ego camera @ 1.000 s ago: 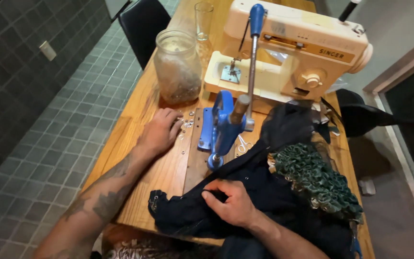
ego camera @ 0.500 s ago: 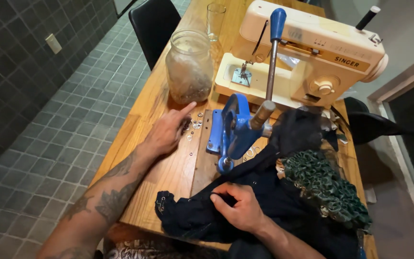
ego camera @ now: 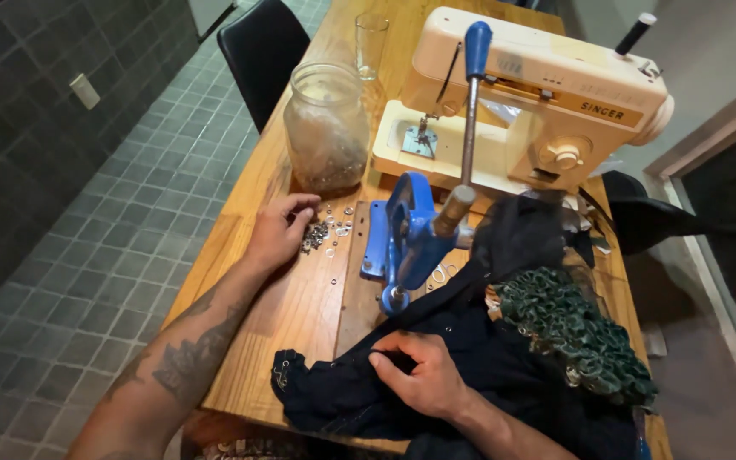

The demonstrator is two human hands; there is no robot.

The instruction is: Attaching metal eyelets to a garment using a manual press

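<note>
Warm indoor light fell from above on the desk (ego camera: 300, 298); the surroundings stayed dim, with wide-angle bending at the edges and focus fairly sharp.

two hands show: the left hand (ego camera: 278, 234) and the right hand (ego camera: 419, 375). at the left hand's fingertips lies one heap of small metal snaps (ego camera: 327, 234), too many and too small to count. just above that hand stands one glass jar (ego camera: 327, 128), and beyond it one drinking glass (ego camera: 371, 44). between the hands stands one blue hand press (ego camera: 406, 234). under the right hand lies one dark garment (ego camera: 470, 366), with one green ruffled cloth (ego camera: 577, 336) beside it. beyond the press sits one cream sewing machine (ego camera: 538, 102). one black chair (ego camera: 266, 51) stands far above the left hand.
</note>
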